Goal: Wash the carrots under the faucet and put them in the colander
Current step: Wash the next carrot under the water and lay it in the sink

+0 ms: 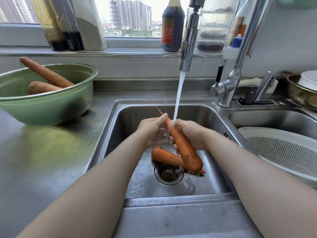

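left hand (pixel 151 129) fingers curled, pinching the thin tip of a carrot (pixel 184 150). right hand (pixel 192 133) fingers wrapped round its upper half. carrot tilted, fat end down over the drain (pixel 169 175), water (pixel 178 97) from faucet (pixel 187 47) hitting it at the right hand. second carrot (pixel 163 156) lies on sink (pixel 171 198) floor beneath. colander (pixel 283 152) to the right, well apart. two more carrots (pixel 46 73) in green bowl (pixel 51 109) at left.

The left grip (pixel 152 127) pinches the thin tip of a carrot (pixel 186 152) and the right grip (pixel 191 133) wraps its middle (thick end toward 5 o'clock) under the faucet (pixel 187 47) stream (pixel 179 95). A second carrot (pixel 163 156) lies on the sink (pixel 137 114) floor beneath. The colander (pixel 267 130) is at 3 o'clock. At 10 o'clock, a green bowl (pixel 42 110) holding two carrots (pixel 46 73) stands on the desk (pixel 51 160).
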Tool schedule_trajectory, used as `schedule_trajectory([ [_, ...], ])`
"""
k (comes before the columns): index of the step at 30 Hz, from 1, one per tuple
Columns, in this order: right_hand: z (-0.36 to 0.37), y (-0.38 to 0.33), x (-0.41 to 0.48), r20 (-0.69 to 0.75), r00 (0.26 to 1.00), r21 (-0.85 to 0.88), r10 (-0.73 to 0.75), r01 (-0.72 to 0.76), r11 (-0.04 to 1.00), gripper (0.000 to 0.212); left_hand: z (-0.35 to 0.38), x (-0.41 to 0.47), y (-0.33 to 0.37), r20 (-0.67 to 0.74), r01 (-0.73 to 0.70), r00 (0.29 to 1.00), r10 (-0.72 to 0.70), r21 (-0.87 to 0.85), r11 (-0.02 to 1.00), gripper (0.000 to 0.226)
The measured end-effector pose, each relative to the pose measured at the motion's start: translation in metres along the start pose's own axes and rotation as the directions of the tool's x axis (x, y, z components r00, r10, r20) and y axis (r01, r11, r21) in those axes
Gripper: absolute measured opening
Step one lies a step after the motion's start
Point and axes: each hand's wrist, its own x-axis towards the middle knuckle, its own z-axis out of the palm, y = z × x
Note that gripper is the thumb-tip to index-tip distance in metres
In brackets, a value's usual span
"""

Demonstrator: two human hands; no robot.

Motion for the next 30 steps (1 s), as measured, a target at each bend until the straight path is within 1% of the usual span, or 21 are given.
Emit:
schedule_trajectory([
  [5, -0.005, 0.002, -0.002, -0.008, 0.998, -0.025, 0.056, -0.056, 0.998, 0.039, -0.002, -0.003, 0.001, 0.063, -0.013, 0.998, 0.007, 0.097, 0.995, 0.027],
  [8, -0.007, 0.005, 0.0, -0.006, 0.999, -0.04, 0.043, -0.043, 0.998, 0.036, -0.002, -0.003, -0.001, 0.072, -0.023, 0.997, 0.014, 0.133, 0.991, 0.027],
  [13, -0.012, 0.005, 0.001, 0.077, 0.994, -0.041, 0.077, -0.074, 0.996, 0.036, -0.007, 0.0, 0.0, 0.088, -0.028, 0.996, 0.014, 0.157, 0.987, 0.026],
  [16, -0.009, 0.007, 0.003, 0.051, 0.996, -0.057, 0.075, -0.072, 0.996, 0.042, -0.011, 0.001, 0.002, 0.136, -0.04, 0.991, 0.011, 0.214, 0.976, 0.022],
  [18, -0.008, 0.008, 0.004, 0.048, 0.997, -0.071, 0.068, -0.065, 0.995, 0.042, -0.012, 0.001, 0.002, 0.155, -0.04, 0.988, 0.001, 0.247, 0.968, 0.021],
  [22, -0.01, 0.005, 0.001, 0.091, 0.994, -0.005, 0.055, -0.054, 0.999, 0.036, -0.012, -0.002, 0.005, 0.126, -0.032, 0.992, 0.003, 0.229, 0.973, 0.02],
  [24, -0.008, 0.006, 0.002, 0.079, 0.996, -0.029, 0.05, -0.048, 0.998, 0.037, -0.013, -0.003, 0.006, 0.12, -0.035, 0.993, 0.008, 0.226, 0.974, 0.022],
  [27, -0.006, 0.008, 0.004, 0.015, 0.999, -0.109, 0.035, -0.033, 0.993, 0.047, -0.014, -0.002, 0.005, 0.103, -0.039, 0.995, 0.014, 0.252, 0.967, 0.028],
  [30, -0.006, 0.005, 0.002, 0.001, 1.0, -0.104, 0.02, -0.02, 0.994, 0.045, -0.012, -0.003, 0.006, 0.084, -0.036, 0.996, 0.014, 0.268, 0.963, 0.034],
])
